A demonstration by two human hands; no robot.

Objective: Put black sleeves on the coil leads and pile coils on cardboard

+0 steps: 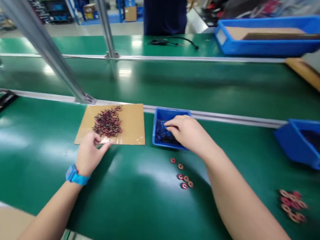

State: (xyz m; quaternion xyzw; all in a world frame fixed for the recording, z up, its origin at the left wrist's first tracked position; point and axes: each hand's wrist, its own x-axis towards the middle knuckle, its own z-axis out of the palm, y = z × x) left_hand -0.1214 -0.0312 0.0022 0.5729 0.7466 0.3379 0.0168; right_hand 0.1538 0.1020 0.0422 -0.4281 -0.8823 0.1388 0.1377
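Observation:
My left hand (90, 153) is at the front edge of a tan cardboard sheet (134, 124), its thumb apart from curled fingers and nothing visible between them. On that sheet lies a heap of small red and black parts with dark wire-like ends (107, 122). My right hand (184, 130) reaches over a small blue bin (169, 145) that holds dark small pieces (161, 132). Thumb and forefinger come close together there; anything between them is too small to make out. In front of the bin lie several small red and copper-coloured rings (186, 178).
Another group of rings (292, 205) lies on the green bench (136, 204) at right. Behind it stands a larger blue bin (296, 143) with dark contents. A metal post (51, 49) rises at left. Across the bench are a person (165, 9), black cables (171, 42) and a long blue tray (232, 47).

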